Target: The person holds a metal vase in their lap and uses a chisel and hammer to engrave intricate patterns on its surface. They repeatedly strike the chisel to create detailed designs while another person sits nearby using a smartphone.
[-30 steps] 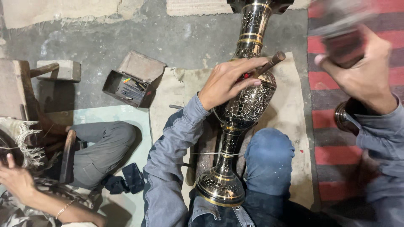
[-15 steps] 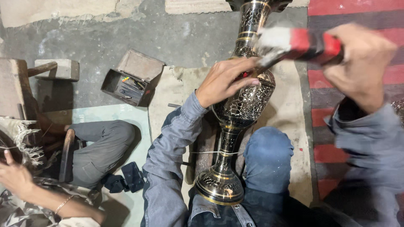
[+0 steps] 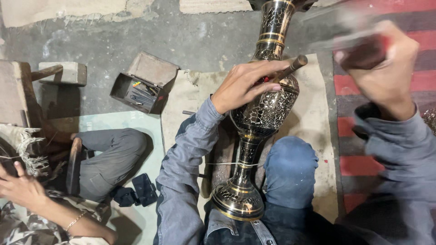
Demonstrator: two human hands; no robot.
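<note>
The floor (image 3: pixel 181 41) is rough grey concrete, with a beige mat (image 3: pixel 318 113) under the work and a red striped rug (image 3: pixel 422 81) on the far right. To the left of the left fingers, well apart, an open small box (image 3: pixel 143 86) of cardboard colour lies on the concrete with thin tools inside.

The left hand (image 3: pixel 245 84) rests on the belly of a tall black and gold engraved vase (image 3: pixel 261 113), which lies tilted between the person's knees, its foot near the body. The left fingers (image 3: pixel 268 86) are closed around a thin chisel (image 3: pixel 290 67) whose point touches the vase. The right hand (image 3: pixel 381 63) is raised to the right of the vase, fingers wrapped around a blurred hammer (image 3: pixel 354 43). At bottom left, another person's hand (image 3: pixel 22 190) is visible.
</note>
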